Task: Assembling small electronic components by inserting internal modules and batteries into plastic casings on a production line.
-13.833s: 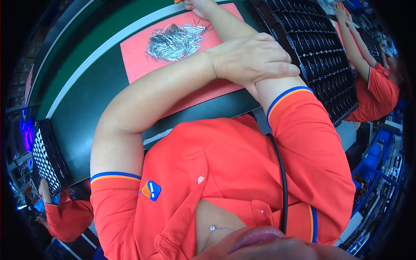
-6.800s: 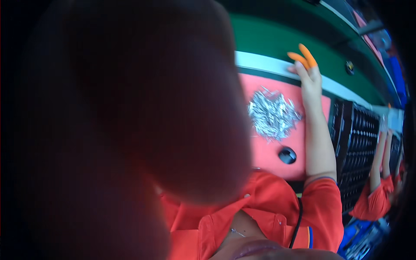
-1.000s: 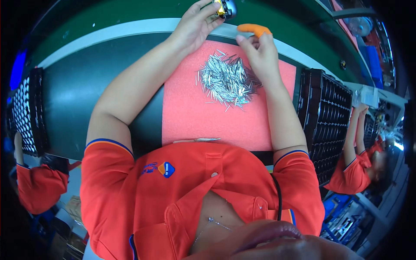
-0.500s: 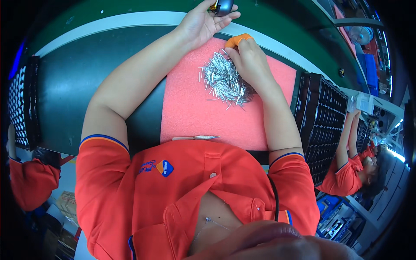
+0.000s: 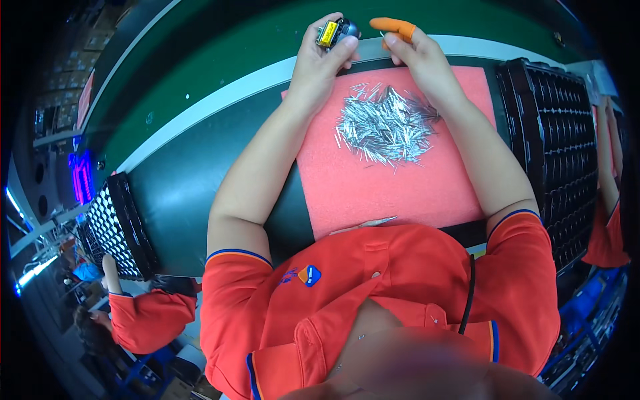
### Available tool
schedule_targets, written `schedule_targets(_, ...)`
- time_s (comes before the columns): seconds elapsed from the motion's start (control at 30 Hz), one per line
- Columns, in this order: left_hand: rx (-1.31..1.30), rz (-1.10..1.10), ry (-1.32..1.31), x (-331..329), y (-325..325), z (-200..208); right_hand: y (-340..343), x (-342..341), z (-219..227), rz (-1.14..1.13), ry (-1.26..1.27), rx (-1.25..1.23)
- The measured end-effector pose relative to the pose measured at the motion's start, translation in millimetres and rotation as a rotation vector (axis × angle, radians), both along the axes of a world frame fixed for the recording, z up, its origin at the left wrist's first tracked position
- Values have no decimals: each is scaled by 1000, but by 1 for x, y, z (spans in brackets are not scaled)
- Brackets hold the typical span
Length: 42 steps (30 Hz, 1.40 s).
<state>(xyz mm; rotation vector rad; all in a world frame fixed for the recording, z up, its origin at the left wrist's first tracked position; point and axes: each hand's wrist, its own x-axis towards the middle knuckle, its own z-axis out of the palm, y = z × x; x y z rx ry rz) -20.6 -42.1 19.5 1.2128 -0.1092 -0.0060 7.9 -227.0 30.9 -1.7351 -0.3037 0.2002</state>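
My left hand (image 5: 323, 63) grips a small device (image 5: 339, 32), with a dark rounded end and a yellow label, over the far edge of the bench. To its right, my right hand (image 5: 420, 60) is raised in a pinch, an orange finger cot (image 5: 395, 27) covering its index finger. A tiny part of a thin metal pin seems to show between the finger and thumb. Below both hands, a heap of silvery metal pins (image 5: 387, 127) lies on a pink foam sheet (image 5: 393, 197). Tweezers (image 5: 365, 224) rest at the sheet's near edge, close to my shirt.
Stacked black trays with many cells (image 5: 567, 143) stand to the right. At the left end of the dark bench mat (image 5: 200, 193) is another tray (image 5: 113, 227) with pale round cells. Beyond the pale rail (image 5: 220, 100) lies a green surface. Co-workers in red sit on both sides.
My right hand has left the pin heap and risen beside the device, apparently with a pin. My left fingers have closed more around the device, whose yellow label now shows. The view has shifted.
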Motion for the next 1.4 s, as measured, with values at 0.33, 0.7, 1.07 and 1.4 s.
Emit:
schedule_targets(0.33, 235, -45, -62, -10, -3, 7, 3, -7, 9, 3, -339, 161)
schedule_targets(0.7, 204, -78, -127, -8, -6, 5, 1, -7, 14, 65, -598, -153)
schedule_targets(1.07, 164, -97, -44, -11, -1, 5, 7, -9, 13, -86, -881, -227)
schedule_targets(1.4, 138, 0, -141, -8, -5, 1, 12, -11, 5, -34, -843, -123)
